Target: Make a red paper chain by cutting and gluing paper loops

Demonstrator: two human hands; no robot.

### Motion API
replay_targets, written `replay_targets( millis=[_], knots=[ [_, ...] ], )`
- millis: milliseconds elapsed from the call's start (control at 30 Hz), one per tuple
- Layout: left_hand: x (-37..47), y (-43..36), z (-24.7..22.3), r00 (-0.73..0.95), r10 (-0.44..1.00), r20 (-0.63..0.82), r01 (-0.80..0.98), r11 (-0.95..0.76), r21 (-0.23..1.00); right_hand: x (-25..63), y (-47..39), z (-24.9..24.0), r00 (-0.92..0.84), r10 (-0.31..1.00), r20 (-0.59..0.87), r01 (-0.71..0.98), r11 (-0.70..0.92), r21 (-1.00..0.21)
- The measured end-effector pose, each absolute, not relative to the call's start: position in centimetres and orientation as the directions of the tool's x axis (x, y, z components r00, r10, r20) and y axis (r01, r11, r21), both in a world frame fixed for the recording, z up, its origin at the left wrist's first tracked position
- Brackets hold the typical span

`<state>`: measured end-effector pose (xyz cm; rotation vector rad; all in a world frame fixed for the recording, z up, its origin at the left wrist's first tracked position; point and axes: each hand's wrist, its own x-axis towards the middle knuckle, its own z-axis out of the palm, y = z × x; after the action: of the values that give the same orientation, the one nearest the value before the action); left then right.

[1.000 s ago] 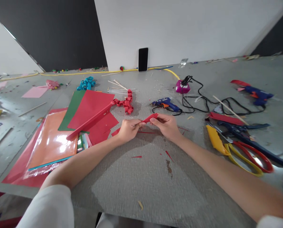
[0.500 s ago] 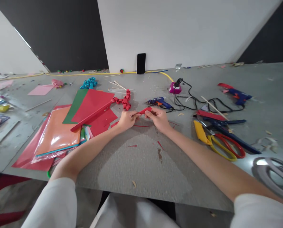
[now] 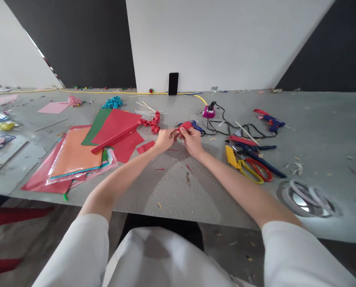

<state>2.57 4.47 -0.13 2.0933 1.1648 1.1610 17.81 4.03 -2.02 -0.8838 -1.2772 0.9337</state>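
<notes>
Both hands meet above the middle of the table, pinching one small piece of red paper (image 3: 185, 125). My left hand (image 3: 165, 139) has its fingertips closed on the paper's left end. My right hand (image 3: 191, 139) grips its right part between thumb and fingers. Fingers hide some of the paper, so its exact shape is unclear. Behind the hands lies a blue glue gun (image 3: 197, 126), partly covered by them. Just left of them is a chain of red paper curls (image 3: 154, 124). A cut red paper piece (image 3: 145, 147) lies beside my left wrist.
On the left are red sheets (image 3: 118, 125), a green sheet (image 3: 96, 129) and a bagged orange stack (image 3: 76, 153). To the right lie yellow-handled scissors (image 3: 251, 173), a second glue gun (image 3: 272, 122), black cords and tape rolls (image 3: 303, 197). A phone (image 3: 173, 83) leans on the wall.
The hands have drawn closer together, and the red paper between them now looks bunched rather than stretched out as a strip. The camera view has shifted, moving the right-side tools leftward in the picture.
</notes>
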Motion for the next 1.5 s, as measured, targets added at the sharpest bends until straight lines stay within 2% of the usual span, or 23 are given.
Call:
replay_targets(
  millis=[100, 300, 433, 500, 633, 767, 867, 933, 1067, 1267, 1367, 1500],
  knots=[
    [2.7, 3.8, -0.2, 0.245, 0.868, 0.432, 0.470, -0.496, 0.730, 17.8, 4.0, -1.9, 0.052, 0.917, 0.396, -0.072, 0.399, -0.914],
    [1.5, 3.0, -0.1, 0.272, 0.880, 0.389, 0.515, -0.475, 0.714, 17.6, 3.3, -1.7, 0.004, 0.909, 0.416, 0.076, 0.415, -0.907],
    [-1.6, 3.1, 0.4, 0.147, 0.915, 0.375, 0.592, -0.385, 0.708, 17.7, 3.8, -0.9, 0.208, 0.879, 0.429, 0.037, 0.431, -0.902],
    [-3.8, 3.2, 0.8, 0.051, 0.922, 0.383, 0.647, -0.323, 0.691, 18.1, 4.3, 0.3, 0.241, 0.864, 0.442, 0.033, 0.448, -0.894],
    [-7.4, 3.1, 1.1, 0.054, 0.946, 0.319, 0.754, -0.248, 0.608, 19.0, 4.4, 2.7, 0.110, 0.871, 0.479, 0.045, 0.477, -0.878],
    [-8.7, 1.8, 0.8, 0.115, 0.960, 0.256, 0.797, -0.243, 0.552, 19.1, 2.7, 2.6, -0.002, 0.900, 0.435, 0.094, 0.433, -0.896],
    [-9.3, 0.7, 0.5, 0.204, 0.946, 0.252, 0.879, -0.290, 0.378, 18.9, 0.8, 1.1, -0.037, 0.927, 0.373, 0.176, 0.374, -0.911],
    [-9.6, 0.4, 0.3, 0.196, 0.960, 0.199, 0.915, -0.252, 0.316, 18.7, -0.3, 0.1, -0.085, 0.936, 0.341, 0.254, 0.351, -0.901],
    [-9.4, 0.5, -0.4, 0.140, 0.984, 0.108, 0.923, -0.169, 0.346, 18.4, -1.8, -0.6, -0.182, 0.932, 0.314, 0.364, 0.361, -0.859],
    [-8.6, 0.5, -0.6, 0.029, 0.997, 0.066, 0.934, -0.051, 0.353, 18.3, -2.9, -0.5, -0.307, 0.899, 0.312, 0.559, 0.435, -0.706],
    [-8.4, 0.0, -0.3, 0.009, 0.992, 0.123, 0.891, -0.064, 0.450, 18.2, -3.0, -0.6, -0.339, 0.889, 0.308, 0.595, 0.456, -0.661],
    [-7.7, -0.5, 0.1, 0.035, 0.967, 0.252, 0.755, -0.191, 0.627, 18.2, -3.1, -0.8, -0.395, 0.868, 0.299, 0.618, 0.492, -0.613]
  ],
)
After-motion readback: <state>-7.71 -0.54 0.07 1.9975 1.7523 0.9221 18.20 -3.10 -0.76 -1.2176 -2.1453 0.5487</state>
